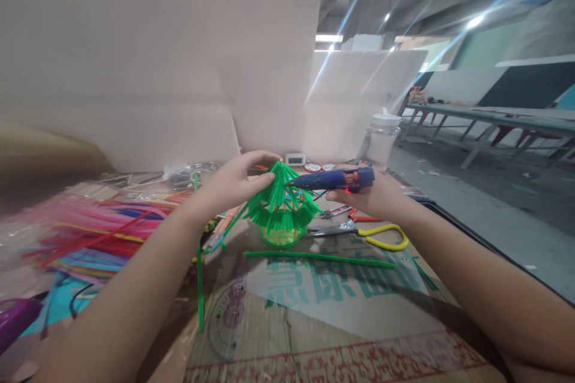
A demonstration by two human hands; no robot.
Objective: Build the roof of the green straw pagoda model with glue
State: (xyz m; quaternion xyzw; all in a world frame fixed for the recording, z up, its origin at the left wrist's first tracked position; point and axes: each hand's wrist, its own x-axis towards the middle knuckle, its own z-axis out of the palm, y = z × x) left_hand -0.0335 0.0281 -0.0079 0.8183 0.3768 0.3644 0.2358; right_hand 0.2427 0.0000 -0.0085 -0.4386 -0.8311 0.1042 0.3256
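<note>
My left hand [242, 178] pinches the upper left side of a green tiered model [283, 209] made of pipe cleaners, shaped like a small pagoda roof. It stands upright on the board. In my right hand [377, 191] is a blue hot glue gun [330, 179], its nozzle pointing left at the model's upper tier. Whether the tip touches is hard to tell. Yellow-handled scissors [381, 234] lie to the right of the model. A loose green pipe cleaner [318, 260] lies in front of it, and another green pipe cleaner [200, 287] lies at the left.
A heap of coloured pipe cleaners [117, 233] in plastic covers the left side. Behind stand a small white digital timer [294, 160] and a clear bottle [381, 140]. Pale panels [157, 72] wall off the back. A purple object [18, 320] sits at the lower left.
</note>
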